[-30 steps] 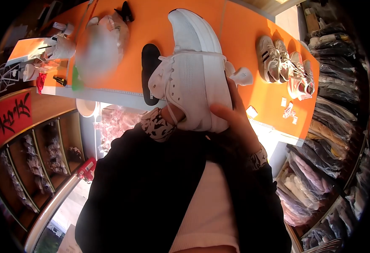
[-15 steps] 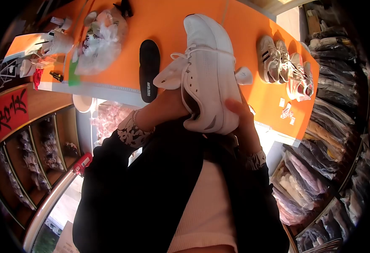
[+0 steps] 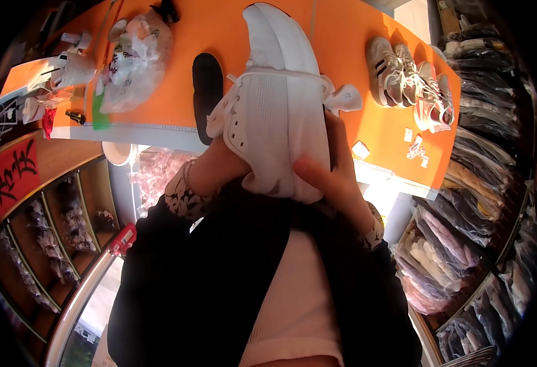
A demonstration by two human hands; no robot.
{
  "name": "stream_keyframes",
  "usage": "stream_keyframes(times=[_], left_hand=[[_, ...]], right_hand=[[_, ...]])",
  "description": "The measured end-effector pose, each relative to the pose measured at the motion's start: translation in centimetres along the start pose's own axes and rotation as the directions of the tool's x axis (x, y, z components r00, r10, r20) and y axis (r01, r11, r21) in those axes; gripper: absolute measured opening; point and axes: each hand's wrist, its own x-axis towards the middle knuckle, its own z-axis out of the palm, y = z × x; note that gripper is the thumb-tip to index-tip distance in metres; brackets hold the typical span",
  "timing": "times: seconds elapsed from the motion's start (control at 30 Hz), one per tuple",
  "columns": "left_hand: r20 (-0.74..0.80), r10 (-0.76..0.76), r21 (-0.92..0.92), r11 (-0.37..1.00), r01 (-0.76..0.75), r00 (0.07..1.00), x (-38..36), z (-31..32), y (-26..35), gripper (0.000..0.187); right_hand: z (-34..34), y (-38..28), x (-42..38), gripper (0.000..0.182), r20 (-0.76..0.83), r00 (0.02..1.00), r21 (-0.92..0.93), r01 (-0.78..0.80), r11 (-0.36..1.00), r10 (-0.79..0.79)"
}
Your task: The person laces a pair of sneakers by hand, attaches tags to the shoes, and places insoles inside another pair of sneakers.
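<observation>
A white sneaker (image 3: 271, 104) is held before my chest, toe pointing away from me and its side turned up. Its laces are slack and the tongue hangs out on the left. My left hand (image 3: 222, 164) is closed on the ankle side, its fingers hidden by the shoe. Along the sole near the heel, my right hand (image 3: 334, 177) grips with the thumb lying across the side. A black insole (image 3: 207, 92) lies on the orange table (image 3: 231, 30) just left of the shoe.
Several worn sneakers (image 3: 386, 72) stand at the table's right. A clear plastic bag (image 3: 135, 70) and a black clip (image 3: 75, 116) are on the left. Plastic-wrapped garments (image 3: 485, 137) fill the right shelves. Small paper tags (image 3: 416, 150) lie near the front edge.
The sneaker has rolled further onto its side, its toe shifting up and left. My right thumb has moved left onto the heel's side. The insole now sits partly behind the shoe.
</observation>
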Motion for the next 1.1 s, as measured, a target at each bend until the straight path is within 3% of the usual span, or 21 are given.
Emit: stream_keyframes(times=[0.43,0.67,0.93,1.03,1.1], left_hand=[[-0.122,-0.026,-0.144,0.99,0.008,0.992,0.7,-0.8,1.0,0.051],[-0.254,-0.078,-0.137,0.99,0.044,0.964,1.6,-0.6,-0.5,0.05],[-0.274,-0.1,-0.155,0.986,0.059,0.956,2.2,0.1,-0.9,0.05],[-0.24,-0.138,-0.21,0.974,0.088,0.961,1.5,-0.5,0.3,0.05],[-0.151,-0.213,-0.365,0.919,0.146,0.965,0.6,-1.4,1.7,0.049]], right_hand=[[0.4,-0.8,-0.6,0.097,0.058,0.998,0.091,0.026,0.996,-0.032],[0.7,-0.3,-0.7,0.103,0.112,0.987,-0.043,0.125,0.991,-0.12],[0.5,-0.1,-0.7,0.103,0.11,0.983,-0.151,0.165,0.975,-0.149],[0.6,-0.5,-0.6,0.097,0.007,1.0,0.082,0.004,0.997,-0.004],[0.4,-1.5,-0.5,0.092,-0.086,0.996,0.136,0.033,0.99,-0.021]])
